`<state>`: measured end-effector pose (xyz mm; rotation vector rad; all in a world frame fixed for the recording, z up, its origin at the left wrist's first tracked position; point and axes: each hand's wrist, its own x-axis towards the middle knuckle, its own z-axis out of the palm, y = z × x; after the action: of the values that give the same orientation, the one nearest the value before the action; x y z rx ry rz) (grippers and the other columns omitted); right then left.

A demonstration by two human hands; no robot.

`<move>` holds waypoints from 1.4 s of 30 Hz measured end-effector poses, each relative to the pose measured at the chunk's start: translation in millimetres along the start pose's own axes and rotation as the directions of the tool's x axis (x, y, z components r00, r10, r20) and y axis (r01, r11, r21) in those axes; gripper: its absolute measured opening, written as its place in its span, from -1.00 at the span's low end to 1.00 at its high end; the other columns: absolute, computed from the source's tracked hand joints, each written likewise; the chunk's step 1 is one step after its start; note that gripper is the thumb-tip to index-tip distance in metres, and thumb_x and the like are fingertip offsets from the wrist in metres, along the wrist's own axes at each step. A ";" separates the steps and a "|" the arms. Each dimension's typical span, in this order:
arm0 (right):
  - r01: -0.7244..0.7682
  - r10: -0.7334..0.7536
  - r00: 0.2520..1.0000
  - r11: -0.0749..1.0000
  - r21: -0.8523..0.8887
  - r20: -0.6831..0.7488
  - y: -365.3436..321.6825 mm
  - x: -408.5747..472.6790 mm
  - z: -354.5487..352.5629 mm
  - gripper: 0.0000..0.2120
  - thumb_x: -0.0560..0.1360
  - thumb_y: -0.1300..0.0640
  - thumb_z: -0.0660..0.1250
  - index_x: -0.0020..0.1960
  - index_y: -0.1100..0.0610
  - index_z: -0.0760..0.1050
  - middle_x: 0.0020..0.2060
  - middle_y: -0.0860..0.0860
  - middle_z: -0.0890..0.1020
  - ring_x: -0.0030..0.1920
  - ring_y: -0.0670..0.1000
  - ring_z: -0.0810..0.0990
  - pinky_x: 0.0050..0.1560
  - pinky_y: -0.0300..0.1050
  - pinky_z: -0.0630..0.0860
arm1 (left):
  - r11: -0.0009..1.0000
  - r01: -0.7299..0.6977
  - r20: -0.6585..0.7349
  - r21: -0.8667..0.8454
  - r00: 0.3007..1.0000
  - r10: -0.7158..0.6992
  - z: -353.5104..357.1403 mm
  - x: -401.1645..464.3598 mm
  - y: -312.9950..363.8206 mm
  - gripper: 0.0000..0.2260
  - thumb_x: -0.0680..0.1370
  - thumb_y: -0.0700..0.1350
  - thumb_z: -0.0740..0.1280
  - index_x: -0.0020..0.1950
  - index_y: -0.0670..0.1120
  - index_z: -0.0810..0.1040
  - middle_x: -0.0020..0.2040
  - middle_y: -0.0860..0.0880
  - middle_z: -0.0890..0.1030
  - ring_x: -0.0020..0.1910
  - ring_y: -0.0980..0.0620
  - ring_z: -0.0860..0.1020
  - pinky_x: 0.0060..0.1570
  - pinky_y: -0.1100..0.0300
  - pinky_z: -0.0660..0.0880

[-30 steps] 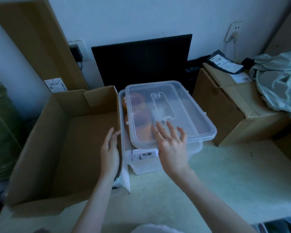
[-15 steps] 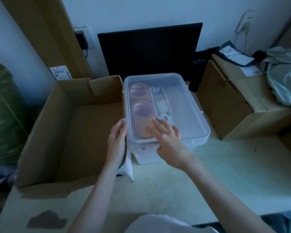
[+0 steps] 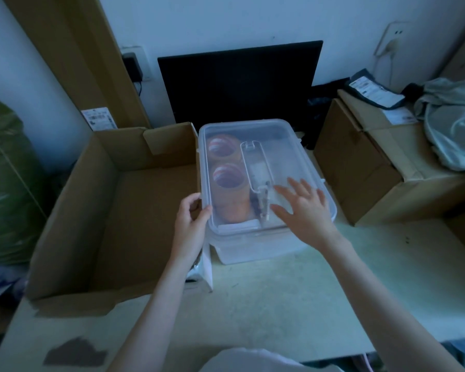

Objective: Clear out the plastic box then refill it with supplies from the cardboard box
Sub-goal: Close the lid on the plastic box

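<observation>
A clear plastic box stands on the pale table, its see-through lid lying flat on top. Through the lid show two brownish tape rolls on the left side and a pen-like item near the lid's handle. My left hand grips the lid's near left corner, thumb on top. My right hand lies flat on the lid's near right part, fingers spread. To the left stands the open cardboard box; its inside looks bare.
A black panel leans on the wall behind the plastic box. Closed cardboard boxes stand at right with a grey cloth and a labelled pouch on top. A green bag sits far left. A small white carton stands by my left wrist.
The skewed lid has been slid square onto the plastic box. My left hand moved from the cardboard box's wall to the lid's corner; my right hand shifted rightward on the lid.
</observation>
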<state>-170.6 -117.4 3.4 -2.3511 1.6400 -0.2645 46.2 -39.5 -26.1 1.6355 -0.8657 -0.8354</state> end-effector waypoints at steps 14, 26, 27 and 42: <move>-0.125 0.251 0.958 0.800 0.586 -0.137 38.4 -10.6 -2.9 -0.70 0.46 0.22 0.43 0.16 0.06 0.49 0.19 0.06 0.49 0.31 0.14 0.41 0.30 -0.04 0.30 | 0.983 0.113 0.078 -0.145 0.992 -0.103 -8.3 -7.0 14.2 -0.63 0.56 -0.13 0.33 0.34 0.14 0.49 0.31 0.21 0.50 0.33 0.17 0.41 0.39 -0.02 0.30; 0.024 0.169 0.957 0.765 0.644 -0.237 38.1 -9.2 -2.0 -0.71 0.44 0.36 0.39 0.05 0.06 0.46 0.09 -0.04 0.44 0.24 -0.02 0.39 0.16 -0.31 0.21 | 0.973 0.145 0.074 -0.179 0.988 -0.133 -14.1 -7.8 23.1 -0.63 0.58 -0.21 0.28 0.34 0.11 0.49 0.23 0.20 0.52 0.25 0.19 0.42 0.30 0.14 0.31; 0.000 0.182 0.960 0.762 0.647 -0.215 37.8 -10.0 -1.0 -0.70 0.46 0.35 0.38 0.08 0.06 0.46 0.11 -0.03 0.44 0.24 -0.06 0.38 0.14 -0.35 0.20 | 0.976 0.141 0.070 -0.164 0.989 -0.131 -13.9 -8.2 22.8 -0.63 0.58 -0.21 0.28 0.34 0.11 0.49 0.27 0.18 0.51 0.28 0.18 0.41 0.32 0.13 0.30; -0.077 0.305 0.933 0.684 0.726 -0.189 46.6 -18.6 13.3 -0.60 0.50 0.30 0.36 0.33 0.19 0.47 0.36 0.14 0.44 0.38 0.07 0.40 0.36 -0.13 0.29 | 0.990 0.126 0.097 -0.070 0.988 -0.119 -6.3 -14.4 18.2 -0.65 0.62 -0.10 0.22 0.37 0.21 0.41 0.41 0.17 0.38 0.35 0.15 0.34 0.40 0.00 0.27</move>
<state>-214.6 -113.7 -23.9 -1.5756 1.5024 -1.0490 42.2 -27.4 -5.7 1.6059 -0.7930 -1.0247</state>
